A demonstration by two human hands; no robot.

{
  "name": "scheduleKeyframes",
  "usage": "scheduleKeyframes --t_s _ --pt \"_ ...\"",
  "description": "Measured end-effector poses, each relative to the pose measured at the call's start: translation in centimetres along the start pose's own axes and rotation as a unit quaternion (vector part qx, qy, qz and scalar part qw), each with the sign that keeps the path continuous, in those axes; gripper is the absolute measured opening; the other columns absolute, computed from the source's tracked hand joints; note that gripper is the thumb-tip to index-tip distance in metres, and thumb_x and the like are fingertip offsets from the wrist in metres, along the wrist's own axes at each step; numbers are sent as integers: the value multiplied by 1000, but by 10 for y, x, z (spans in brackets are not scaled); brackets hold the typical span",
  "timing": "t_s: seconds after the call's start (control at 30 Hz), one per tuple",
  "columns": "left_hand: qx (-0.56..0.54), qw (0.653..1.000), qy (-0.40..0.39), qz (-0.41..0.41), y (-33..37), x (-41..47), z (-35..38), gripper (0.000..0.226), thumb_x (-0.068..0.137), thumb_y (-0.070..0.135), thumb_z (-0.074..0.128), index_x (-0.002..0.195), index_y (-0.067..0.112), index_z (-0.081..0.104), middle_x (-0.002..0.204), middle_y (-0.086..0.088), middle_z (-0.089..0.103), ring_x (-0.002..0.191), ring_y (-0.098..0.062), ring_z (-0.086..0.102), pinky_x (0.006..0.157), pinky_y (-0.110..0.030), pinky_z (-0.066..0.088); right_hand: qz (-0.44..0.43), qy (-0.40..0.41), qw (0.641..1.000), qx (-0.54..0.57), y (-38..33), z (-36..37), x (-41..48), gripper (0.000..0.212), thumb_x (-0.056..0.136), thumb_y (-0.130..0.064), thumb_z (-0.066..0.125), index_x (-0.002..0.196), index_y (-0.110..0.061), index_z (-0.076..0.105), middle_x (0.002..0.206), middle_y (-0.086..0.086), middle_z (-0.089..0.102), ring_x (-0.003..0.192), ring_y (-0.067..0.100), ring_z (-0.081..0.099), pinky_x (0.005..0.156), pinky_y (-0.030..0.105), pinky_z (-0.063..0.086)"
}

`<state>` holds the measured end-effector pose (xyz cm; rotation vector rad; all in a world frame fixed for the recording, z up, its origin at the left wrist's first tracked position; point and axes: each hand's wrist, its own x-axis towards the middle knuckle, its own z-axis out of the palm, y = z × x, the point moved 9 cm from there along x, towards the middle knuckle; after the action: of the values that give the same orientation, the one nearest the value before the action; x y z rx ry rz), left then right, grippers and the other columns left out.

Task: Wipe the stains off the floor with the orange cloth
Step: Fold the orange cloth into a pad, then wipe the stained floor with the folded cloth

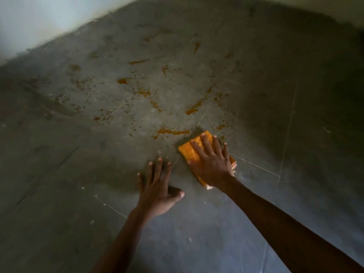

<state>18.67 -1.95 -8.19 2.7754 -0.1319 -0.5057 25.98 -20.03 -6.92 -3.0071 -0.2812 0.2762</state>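
Note:
A folded orange cloth point(190, 151) lies flat on the grey tiled floor point(78, 174). My right hand point(210, 164) presses down on it, fingers spread over its top. Flat on the bare floor just left of the cloth rests my left hand point(157, 186), fingers apart and holding nothing. Orange-brown stains spread over the floor beyond the cloth: a long smear point(173, 132) right by its far edge, a streak point(194, 108) further out, a blob point(123, 81) and many small specks.
A pale wall point(39, 22) meets the floor at the upper left. Thin grout lines point(287, 131) cross the tiles. The far right of the floor is in dark shadow.

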Motion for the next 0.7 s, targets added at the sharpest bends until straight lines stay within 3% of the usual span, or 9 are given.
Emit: scheduleKeyframes --t_s 0.1,0.17,0.23,0.3,0.43,0.53,0.63,0.7 --pt "8 1000 25 9 -4 -3 1 108 63 87 23 151 38 -15 158 8 -31 145 -21 -30 116 -58 -9 51 15 998 43 -18 -16 57 70 94 -70 26 155 -42 7 167 0 -4 151 39 -10 120 63 1" --pt "18 999 37 22 -9 0 -3 108 67 91 24 151 38 -16 158 9 -31 145 -20 -29 117 -55 -9 -3 33 999 26 -38 -13 48 70 96 -68 24 156 -40 4 168 0 -4 152 39 -8 121 61 6" --pt "27 998 41 33 -17 0 -4 106 68 92 20 150 38 -20 156 10 -33 145 -18 -30 118 -53 -8 -107 -2 994 0 -47 4 -11 68 97 -69 20 156 -43 -2 167 -4 -6 153 34 -8 122 58 8" --pt "23 997 50 47 -18 -1 -4 102 71 91 19 149 39 -21 156 13 -33 145 -15 -29 119 -52 -6 -127 -27 991 -19 -10 16 -65 68 95 -72 16 154 -47 -5 166 -7 -6 153 31 -6 120 59 13" --pt "22 995 88 44 -17 -2 -4 99 74 87 26 155 35 -1 163 11 -13 150 -16 -10 116 -51 2 5 -11 999 -42 87 -3 -2 69 89 -75 -4 152 -48 -10 165 -7 -11 153 33 -6 120 63 11" --pt "43 994 85 43 -17 -1 -1 99 75 88 25 155 33 6 164 8 -1 151 -18 2 113 -49 8 78 29 996 14 72 -23 89 66 95 -66 8 156 -41 2 167 -4 -6 152 37 -6 122 59 4" --pt "59 995 76 38 -19 1 1 102 73 90 17 155 31 7 164 8 -1 151 -17 2 112 -48 8 -1 28 1000 10 -17 -12 97 61 99 -59 19 156 -41 8 168 -3 -2 152 38 -4 121 59 6" --pt "46 996 71 29 -20 1 1 106 71 91 19 156 28 8 164 10 -2 151 -15 -1 113 -47 6 -103 21 994 -13 -54 3 36 60 99 -58 19 156 -41 9 168 -4 1 153 36 0 120 58 13"
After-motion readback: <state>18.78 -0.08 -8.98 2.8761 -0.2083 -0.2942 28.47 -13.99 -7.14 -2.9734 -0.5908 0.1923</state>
